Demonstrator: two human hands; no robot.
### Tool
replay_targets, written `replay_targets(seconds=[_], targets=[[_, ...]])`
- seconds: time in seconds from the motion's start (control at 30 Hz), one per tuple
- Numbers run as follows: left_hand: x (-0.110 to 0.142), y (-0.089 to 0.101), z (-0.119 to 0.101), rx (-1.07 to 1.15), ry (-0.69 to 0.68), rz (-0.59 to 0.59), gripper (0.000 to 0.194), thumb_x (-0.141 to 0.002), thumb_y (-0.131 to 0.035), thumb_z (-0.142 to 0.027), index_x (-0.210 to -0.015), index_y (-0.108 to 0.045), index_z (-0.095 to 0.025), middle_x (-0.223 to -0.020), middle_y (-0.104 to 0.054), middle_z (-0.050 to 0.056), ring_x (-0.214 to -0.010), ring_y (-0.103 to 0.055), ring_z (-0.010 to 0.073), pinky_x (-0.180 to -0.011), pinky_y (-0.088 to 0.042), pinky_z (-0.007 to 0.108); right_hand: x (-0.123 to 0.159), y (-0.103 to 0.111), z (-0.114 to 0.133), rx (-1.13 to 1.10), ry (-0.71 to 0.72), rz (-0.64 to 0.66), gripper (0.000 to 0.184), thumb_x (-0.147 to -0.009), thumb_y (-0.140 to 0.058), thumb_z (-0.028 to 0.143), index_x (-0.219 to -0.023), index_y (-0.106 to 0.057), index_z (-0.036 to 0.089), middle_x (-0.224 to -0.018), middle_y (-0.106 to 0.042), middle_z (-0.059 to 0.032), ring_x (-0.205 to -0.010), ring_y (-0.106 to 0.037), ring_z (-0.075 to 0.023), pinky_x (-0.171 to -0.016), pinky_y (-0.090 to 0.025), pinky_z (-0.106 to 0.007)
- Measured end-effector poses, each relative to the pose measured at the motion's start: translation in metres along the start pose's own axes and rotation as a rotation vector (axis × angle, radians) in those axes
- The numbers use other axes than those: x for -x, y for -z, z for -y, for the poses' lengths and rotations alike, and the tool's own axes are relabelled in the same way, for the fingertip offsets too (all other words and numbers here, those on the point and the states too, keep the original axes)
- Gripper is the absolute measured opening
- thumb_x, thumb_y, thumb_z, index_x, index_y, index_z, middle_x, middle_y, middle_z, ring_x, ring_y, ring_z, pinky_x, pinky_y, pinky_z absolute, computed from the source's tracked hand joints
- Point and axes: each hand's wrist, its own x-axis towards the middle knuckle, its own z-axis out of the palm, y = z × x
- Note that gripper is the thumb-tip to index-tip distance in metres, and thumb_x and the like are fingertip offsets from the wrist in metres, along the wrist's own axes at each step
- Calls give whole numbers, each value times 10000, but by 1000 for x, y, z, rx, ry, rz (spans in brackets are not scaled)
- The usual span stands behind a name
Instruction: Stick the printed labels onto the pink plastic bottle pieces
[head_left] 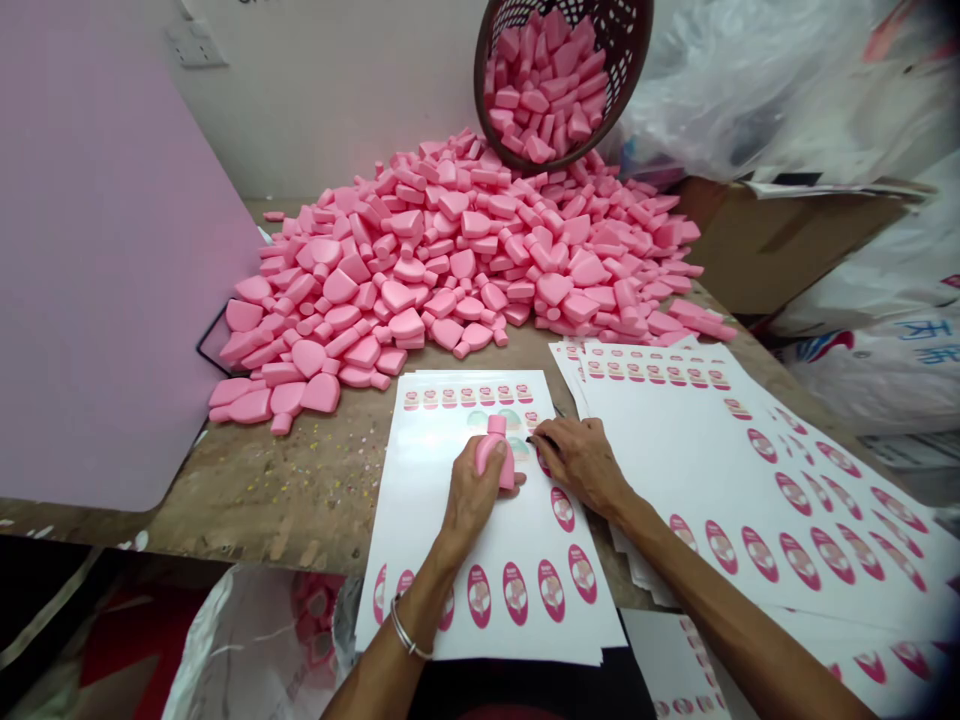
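Note:
A small pink bottle (496, 455) is gripped in my left hand (468, 495), its neck pointing away from me. It is held over a white sticker sheet (435, 490) that has rows of oval pink labels and a row of small labels along its far edge. My right hand (589, 462) rests at the sheet's right side, fingers pinched on a small dark thin tool (531, 440) whose tip points left. That tip lies near the labels in the sheet's right column. Most of the tool is hidden by my fingers, so its exact kind is unclear.
Behind the sheet rises a large heap of pink bottles (450, 250). A tipped brown basket (637, 50) holds more of them. Further label sheets (667, 440) overlap on the right. A pink panel (112, 250) stands left, and a white bag (232, 640) hangs below the table edge.

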Motion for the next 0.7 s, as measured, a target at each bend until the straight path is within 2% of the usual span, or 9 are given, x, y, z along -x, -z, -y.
replay_targets(seconds=[0.2, 0.4, 0.7], targets=[[1, 0, -3, -47, -8, 13, 395, -835, -544, -476, -1034, -524, -136, -951, -586, 81, -686, -701, 195, -607, -577, 292, 1, 0, 7, -143, 9, 35, 161, -912, -443, 255, -825, -567, 200, -811, -657, -21, -777, -567, -169, -729, -280, -314], [2, 1, -1, -40, -27, 21, 402, -831, -543, -491, -1026, -523, -140, -928, -574, 66, -689, -700, 192, -622, -577, 290, -1, -2, 7, -78, -20, -68, 148, -909, -451, 262, -886, -570, 179, -838, -667, -44, -780, -580, -175, -755, -280, -326], [2, 3, -2, -22, -4, 40, 400, -822, -555, -495, -1027, -525, -152, -890, -550, 42, -703, -699, 197, -651, -578, 309, -2, 0, -2, -167, -18, 4, 138, -900, -454, 262, -845, -564, 199, -783, -661, -18, -755, -568, -170, -730, -288, -307]])
